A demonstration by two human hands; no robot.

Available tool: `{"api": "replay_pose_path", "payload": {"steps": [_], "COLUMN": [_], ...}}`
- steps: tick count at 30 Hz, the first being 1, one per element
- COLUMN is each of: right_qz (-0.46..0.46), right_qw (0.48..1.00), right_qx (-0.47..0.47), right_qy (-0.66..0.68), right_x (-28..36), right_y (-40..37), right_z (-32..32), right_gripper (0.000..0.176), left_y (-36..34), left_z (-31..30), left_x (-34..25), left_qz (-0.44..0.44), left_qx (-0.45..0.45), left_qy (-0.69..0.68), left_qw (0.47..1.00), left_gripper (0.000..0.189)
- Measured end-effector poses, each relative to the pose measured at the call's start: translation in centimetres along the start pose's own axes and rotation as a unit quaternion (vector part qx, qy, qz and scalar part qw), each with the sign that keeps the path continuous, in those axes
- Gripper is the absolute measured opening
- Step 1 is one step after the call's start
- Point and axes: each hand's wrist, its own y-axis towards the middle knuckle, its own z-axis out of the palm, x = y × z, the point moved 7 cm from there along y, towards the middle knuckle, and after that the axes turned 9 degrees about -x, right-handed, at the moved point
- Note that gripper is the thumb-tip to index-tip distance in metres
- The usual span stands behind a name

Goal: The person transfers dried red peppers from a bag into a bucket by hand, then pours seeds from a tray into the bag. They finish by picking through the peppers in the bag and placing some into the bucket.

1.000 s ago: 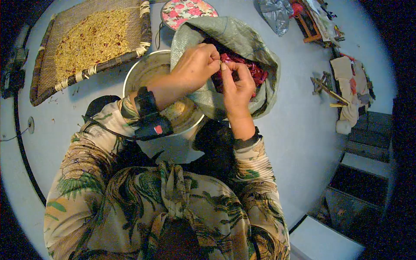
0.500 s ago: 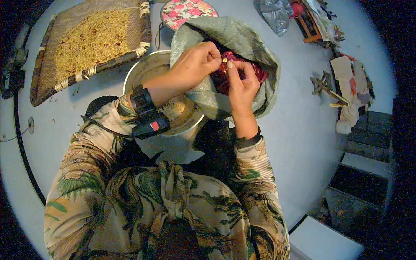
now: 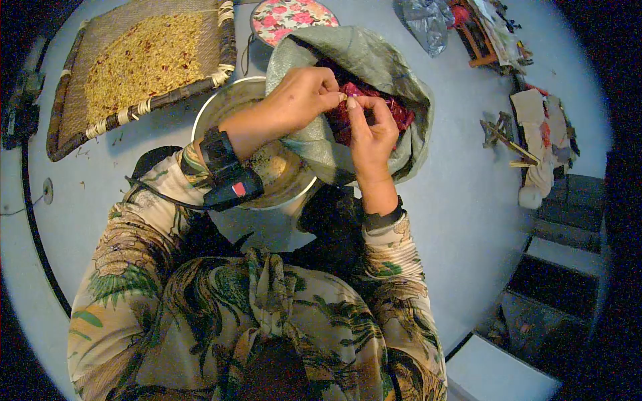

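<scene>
Over a grey-green woven sack (image 3: pixel 334 50), my left hand (image 3: pixel 301 95) is closed in a pinch on a small pale yellow piece (image 3: pixel 343 97). My right hand (image 3: pixel 371 130) is pinched too, its thumb and finger tips meeting the left ones at that piece. What the right fingertips hold is too small to make out. Inside the sack, beneath both hands, lie glossy, crinkled dark red pieces (image 3: pixel 400 115) resembling dried chillies. Below my left forearm stands a round metal basin (image 3: pixel 304 194) with pale yellow bits at its bottom, partly covered by the forearm and sack.
At upper left lies a woven tray (image 3: pixel 70 110) with a dark rim, spread with yellow seed-like bits and red flecks. Behind the sack is a round flowered stool top (image 3: pixel 284 20). A grey plastic bag (image 3: pixel 428 27) and a small wooden rack (image 3: pixel 511 144) are to the right.
The fingertips of both hands have come closer together, and less of the pale yellow piece shows between them. The sack and basin stay in place.
</scene>
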Motion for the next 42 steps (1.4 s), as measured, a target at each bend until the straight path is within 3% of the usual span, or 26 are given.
{"api": "replay_pose_path", "payload": {"steps": [15, 18, 25, 27, 31, 34, 39, 42], "right_qz": [0.016, 0.030, 0.088, 0.076, 0.040, -0.191, -0.243, -0.234], "right_qw": [0.999, 0.999, 0.994, 0.995, 0.998, 0.974, 0.960, 0.960], "right_qx": [0.010, 0.012, 0.015, 0.014, -0.030, -0.036, -0.023, -0.017], "right_qy": [0.027, 0.011, 0.068, 0.065, 0.021, -0.115, -0.136, -0.153], "right_x": [-0.4, 0.0, -0.8, -0.9, -0.4, 3.0, 4.4, 4.1], "right_y": [0.0, 0.2, 0.5, 0.7, 0.7, 0.7, -0.1, -0.1], "right_z": [0.4, 0.2, 0.0, 0.0, -0.5, -0.7, 0.1, 0.3], "right_gripper": [0.013, 0.015, 0.017, 0.014, 0.011, 0.012, 0.012, 0.011], "left_y": [-0.5, -0.4, -0.1, -0.3, -0.1, -0.1, -0.3, -0.4], "left_z": [-0.1, 0.1, 0.6, 0.7, 0.5, 0.6, -0.1, -0.3], "left_x": [-1.0, -0.1, 1.1, 1.2, 1.0, 1.4, 0.3, -0.7], "left_qz": [0.038, 0.044, -0.067, -0.117, -0.082, -0.037, -0.013, 0.059], "left_qx": [-0.028, -0.045, 0.032, 0.065, 0.035, -0.015, -0.046, -0.053], "left_qy": [0.047, -0.034, -0.138, -0.165, -0.142, -0.114, -0.017, 0.029], "left_qw": [0.998, 0.997, 0.988, 0.977, 0.986, 0.993, 0.999, 0.996], "left_gripper": [0.021, 0.021, 0.020, 0.018, 0.018, 0.018, 0.017, 0.018]}}
